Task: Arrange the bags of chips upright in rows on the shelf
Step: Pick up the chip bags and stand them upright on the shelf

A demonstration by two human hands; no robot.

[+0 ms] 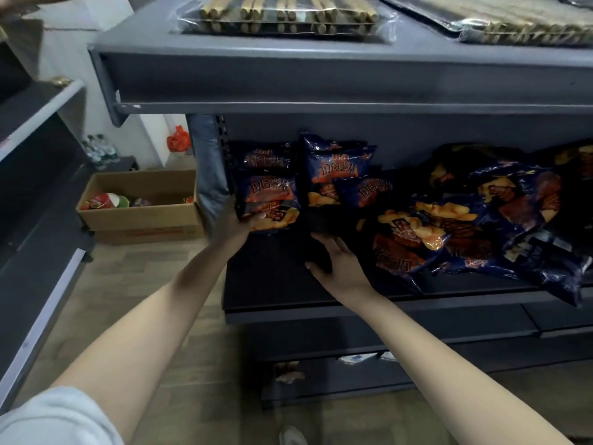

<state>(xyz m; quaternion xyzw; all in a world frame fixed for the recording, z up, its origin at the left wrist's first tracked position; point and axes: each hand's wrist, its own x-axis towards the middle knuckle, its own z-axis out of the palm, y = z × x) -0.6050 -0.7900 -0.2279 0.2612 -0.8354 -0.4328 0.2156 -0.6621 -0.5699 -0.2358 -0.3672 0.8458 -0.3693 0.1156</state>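
Down on the floor left of the shelving we've got a cardboard box (138, 215) with red and green cups (107, 200) in it. The bags (269, 194) are dark blue and glossy, with orange chips pictured and orange-red Chinese lettering that's too blurry for us to read. Two short rows stand upright at the left end of the shelf (272, 284), and a heap (465, 226) lies flat and jumbled to the right. Our left hand (236, 221) grips the front bag of the left row, thumb across its lower edge. Our right hand (340, 264) is over the shelf just below the second row, fingers (324, 240) loosely spread. We can't tell if it holds anything.
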